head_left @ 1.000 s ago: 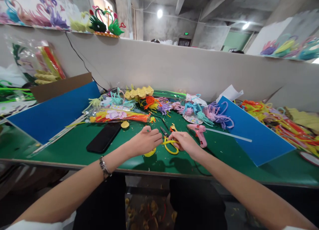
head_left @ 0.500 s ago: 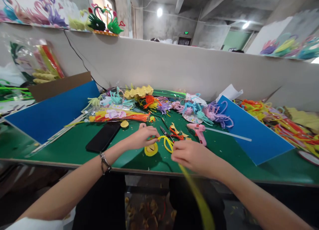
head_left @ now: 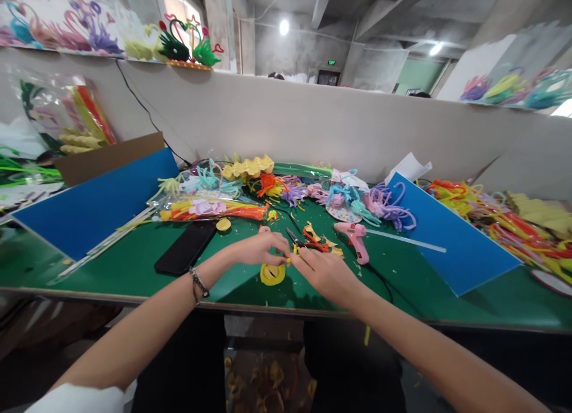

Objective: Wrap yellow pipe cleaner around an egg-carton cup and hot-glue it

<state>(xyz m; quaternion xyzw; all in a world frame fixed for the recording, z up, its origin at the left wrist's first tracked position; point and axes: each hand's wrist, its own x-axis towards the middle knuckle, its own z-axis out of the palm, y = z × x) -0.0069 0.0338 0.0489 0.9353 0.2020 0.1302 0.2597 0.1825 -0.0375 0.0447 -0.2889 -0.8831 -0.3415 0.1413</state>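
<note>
Near the table's front edge my left hand (head_left: 267, 247) pinches a small piece of yellow pipe cleaner (head_left: 289, 260) between its fingertips. My right hand (head_left: 324, 270) meets it there, its fingers closed on the same yellow strand. Most of the strand is hidden by the fingers, and a yellow end (head_left: 367, 335) shows below my right forearm. Just under my left hand lies a round yellow piece (head_left: 272, 274) with a slit in its middle. Behind my hands are red-handled scissors (head_left: 308, 242) among yellow scraps.
A pink glue gun (head_left: 356, 240) with a long clear stick lies to the right. On the left is a black phone (head_left: 185, 248). Blue boards (head_left: 102, 198) flank both sides. Bundles of coloured pipe cleaners (head_left: 214, 207) line the back of the green table (head_left: 250, 291).
My hands have come together over the yellow strand. The loop between them has closed up or is now hidden, and the long hanging tail has mostly gone from view behind my right forearm.
</note>
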